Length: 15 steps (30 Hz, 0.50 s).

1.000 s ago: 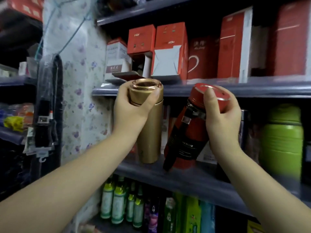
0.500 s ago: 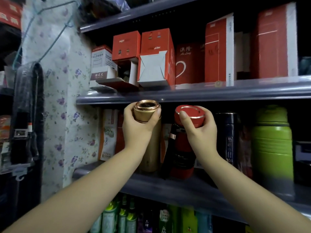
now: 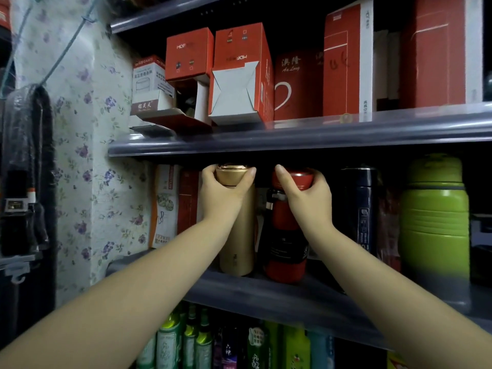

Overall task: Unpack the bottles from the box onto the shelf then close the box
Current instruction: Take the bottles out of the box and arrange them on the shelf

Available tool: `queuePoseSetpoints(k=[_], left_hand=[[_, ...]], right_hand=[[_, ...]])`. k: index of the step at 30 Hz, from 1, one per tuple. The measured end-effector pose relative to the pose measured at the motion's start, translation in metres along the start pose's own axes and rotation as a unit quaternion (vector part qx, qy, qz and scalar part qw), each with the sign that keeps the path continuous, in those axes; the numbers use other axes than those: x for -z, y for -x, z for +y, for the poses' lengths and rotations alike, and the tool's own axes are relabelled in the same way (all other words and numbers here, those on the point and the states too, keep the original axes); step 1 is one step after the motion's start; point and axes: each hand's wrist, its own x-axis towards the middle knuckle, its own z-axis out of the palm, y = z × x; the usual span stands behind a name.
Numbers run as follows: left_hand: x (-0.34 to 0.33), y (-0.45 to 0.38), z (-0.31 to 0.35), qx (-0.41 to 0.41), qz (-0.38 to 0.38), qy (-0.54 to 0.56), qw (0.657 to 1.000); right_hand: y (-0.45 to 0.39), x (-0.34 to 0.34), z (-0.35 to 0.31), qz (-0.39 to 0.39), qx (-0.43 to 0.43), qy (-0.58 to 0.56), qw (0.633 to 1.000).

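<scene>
A gold bottle (image 3: 238, 243) stands upright on the grey middle shelf (image 3: 279, 294), and my left hand (image 3: 222, 194) is wrapped around its cap. Right beside it a red bottle with a black band (image 3: 286, 251) also stands upright on the shelf, with my right hand (image 3: 306, 195) gripping its red lid. Both caps sit just under the upper shelf (image 3: 292, 137). No open packing box for the bottles is in view.
A dark blue flask (image 3: 360, 209) and a large green flask (image 3: 435, 217) stand to the right of the red bottle. Paper packets (image 3: 165, 206) lean at the left. Red cartons (image 3: 241, 73) fill the upper shelf. Green bottles (image 3: 186, 339) line the shelf below.
Both hands moved the bottles inward under the upper shelf. The red bottle, tilted a second ago, now stands upright on the shelf beside the gold one.
</scene>
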Motion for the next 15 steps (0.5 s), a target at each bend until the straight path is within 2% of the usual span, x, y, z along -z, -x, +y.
queuePoseSetpoints(k=[4,10,15], left_hand=[[-0.007,-0.013,-0.008,0.018,0.002,-0.033,0.999],[-0.025,-0.022,-0.019,0.046,0.012,-0.051,0.998],[-0.032,-0.026,-0.029,0.039,0.017,-0.059,0.997]], right_hand=[[-0.014,-0.002,0.004,0.002,-0.023,0.034,0.999],[-0.027,-0.001,0.014,-0.024,-0.071,0.013,0.997],[-0.032,-0.002,0.021,-0.039,-0.064,0.012,0.997]])
